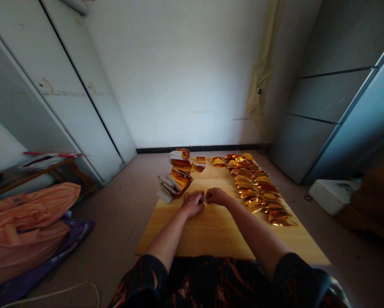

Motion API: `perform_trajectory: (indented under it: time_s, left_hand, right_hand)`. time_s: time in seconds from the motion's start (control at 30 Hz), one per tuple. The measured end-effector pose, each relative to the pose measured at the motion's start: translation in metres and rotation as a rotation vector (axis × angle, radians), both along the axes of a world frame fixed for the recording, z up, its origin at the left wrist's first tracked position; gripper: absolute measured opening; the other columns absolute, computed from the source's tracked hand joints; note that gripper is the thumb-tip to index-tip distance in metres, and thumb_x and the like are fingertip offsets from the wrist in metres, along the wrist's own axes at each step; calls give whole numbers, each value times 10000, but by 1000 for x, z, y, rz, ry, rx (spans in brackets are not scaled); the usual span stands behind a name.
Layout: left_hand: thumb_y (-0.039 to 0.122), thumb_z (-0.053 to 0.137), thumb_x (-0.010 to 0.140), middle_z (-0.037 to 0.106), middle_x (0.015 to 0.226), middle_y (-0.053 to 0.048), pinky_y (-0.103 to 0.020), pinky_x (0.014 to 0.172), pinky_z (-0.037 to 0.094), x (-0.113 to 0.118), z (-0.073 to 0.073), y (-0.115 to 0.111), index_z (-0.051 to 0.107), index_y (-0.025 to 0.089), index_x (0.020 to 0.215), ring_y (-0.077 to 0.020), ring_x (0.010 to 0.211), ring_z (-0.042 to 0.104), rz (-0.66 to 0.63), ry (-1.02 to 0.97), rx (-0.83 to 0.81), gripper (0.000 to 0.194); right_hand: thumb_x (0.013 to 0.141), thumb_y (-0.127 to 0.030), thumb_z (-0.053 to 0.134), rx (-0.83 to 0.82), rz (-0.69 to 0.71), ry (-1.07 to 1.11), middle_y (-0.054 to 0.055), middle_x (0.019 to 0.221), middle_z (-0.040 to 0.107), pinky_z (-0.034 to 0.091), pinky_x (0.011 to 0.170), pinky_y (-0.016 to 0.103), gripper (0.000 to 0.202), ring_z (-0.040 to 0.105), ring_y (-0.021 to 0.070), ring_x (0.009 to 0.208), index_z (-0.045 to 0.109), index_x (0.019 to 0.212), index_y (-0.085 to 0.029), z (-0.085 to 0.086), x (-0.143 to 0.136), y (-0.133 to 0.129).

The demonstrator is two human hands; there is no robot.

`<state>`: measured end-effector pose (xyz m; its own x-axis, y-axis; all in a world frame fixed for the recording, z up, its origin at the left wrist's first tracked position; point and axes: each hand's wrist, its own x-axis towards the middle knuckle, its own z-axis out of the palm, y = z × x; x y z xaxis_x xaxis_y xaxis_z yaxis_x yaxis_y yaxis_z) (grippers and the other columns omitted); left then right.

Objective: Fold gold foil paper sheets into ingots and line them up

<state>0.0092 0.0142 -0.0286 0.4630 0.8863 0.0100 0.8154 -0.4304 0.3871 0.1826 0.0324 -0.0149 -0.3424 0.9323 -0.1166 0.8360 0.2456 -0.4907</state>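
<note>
My left hand [193,203] and my right hand [216,196] meet over the middle of the wooden table. Between them is a small piece of gold foil paper [205,204], mostly covered by my fingers. Both hands are closed on it, the left at its left side and the right at its right side. Just beyond my left hand lies a loose stack of gold foil sheets [183,180] with pale backs. To the right of my right hand, folded gold foil pieces [247,183] lie in rows.
The wooden table [211,237] stands before a white wall [179,85]. Grey cabinets [82,98] rise at the left, with another cabinet [326,94] at the right. Orange plastic bags [28,226] lie on the left; a white box [331,194] sits on the floor at the right.
</note>
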Motion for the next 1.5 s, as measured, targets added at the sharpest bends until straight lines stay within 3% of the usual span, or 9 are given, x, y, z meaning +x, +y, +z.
perform_trajectory:
  time_s: [0.1, 0.33, 0.5, 0.83, 1.17, 1.5]
  left_hand:
    - [287, 534, 793, 491, 1347, -12, -456, 1072, 225, 0, -1, 0, 517, 276, 1129, -208, 1260, 413, 5, 11, 2, 336]
    - [293, 522, 791, 544, 1273, -25, -454, 1071, 224, 2, -1, 0, 436, 271, 1210, -204, 1231, 446, 27, 2, 6, 428]
    - [271, 496, 795, 585, 1219, -18, -432, 1069, 224, 4, -1, -2, 474, 254, 1123, -190, 1203, 473, 55, -5, 8, 330]
    - [244, 521, 790, 623, 1171, -38, -372, 992, 302, 11, -6, -4, 473, 241, 1122, -187, 1143, 527, 149, -41, 78, 336]
    - [343, 543, 817, 657, 1086, -33, -366, 901, 351, 12, 0, -6, 558, 257, 1081, -230, 1070, 524, 204, 8, 114, 278]
    - [220, 469, 822, 567, 1277, 28, -399, 916, 329, 4, 8, -19, 613, 306, 1007, -225, 1117, 472, 70, 65, 181, 249]
  right_hand:
    - [639, -125, 606, 2, -22, 23, -19, 766, 681, 372, 581, 188, 224, 561, 113, 677, 708, 823, -202, -1, 1, 0]
    - [635, -244, 693, 23, -95, -30, -7, 800, 668, 342, 557, 195, 212, 545, 122, 680, 675, 844, -215, 3, -4, -6]
    - [697, -195, 618, 70, -146, -24, 13, 836, 672, 355, 588, 199, 172, 562, 127, 721, 663, 863, -198, 1, -4, -9]
    - [802, -221, 500, 211, -187, -85, 44, 984, 653, 379, 652, 206, 215, 594, 143, 835, 674, 927, -222, -3, -10, -31]
    - [801, -229, 510, 265, -1, -135, 72, 958, 636, 395, 774, 243, 189, 552, 180, 928, 676, 884, -197, -1, -13, -54]
    - [880, -260, 440, 424, 125, -336, 125, 935, 639, 370, 784, 320, 244, 521, 230, 946, 665, 903, -167, -6, -6, -52]
